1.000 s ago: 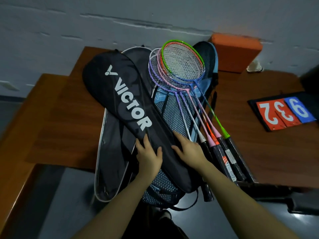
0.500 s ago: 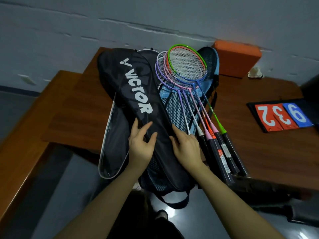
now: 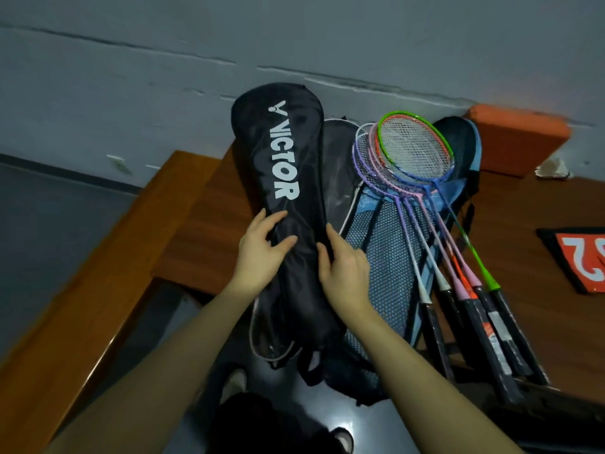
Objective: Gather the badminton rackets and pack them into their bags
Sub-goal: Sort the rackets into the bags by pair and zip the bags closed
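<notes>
So the wooden desk (image 3: pixel 203 231) has the whole pile on it, running off the near edge. Biggest thing on top is the black VICTOR bag (image 3: pixel 278 178), lifted at its head end so it stands up against the wall; the left hand (image 3: pixel 260 257) grips its narrow neck from the left side and the right hand (image 3: pixel 343 270) pinches the same part from the right, fingers curled into the cloth. Under it there's a second dark bag with white piping (image 3: pixel 337 178), and beside that a blue mesh bag (image 3: pixel 389 263) lying flat. The rackets (image 3: pixel 415 152) are fanned out on top of the blue one, heads stacked together near the wall, black grips sticking out over the desk edge toward the person. Further back sit an orange block (image 3: pixel 517 139) and a red scoreboard flip card (image 3: pixel 586 257) off to the right. Progress-wise I'd say the gathering is done, but no visible racket is inside a bag yet. Can't tell if the black bag already holds anything. So basically all the packing is left.
</notes>
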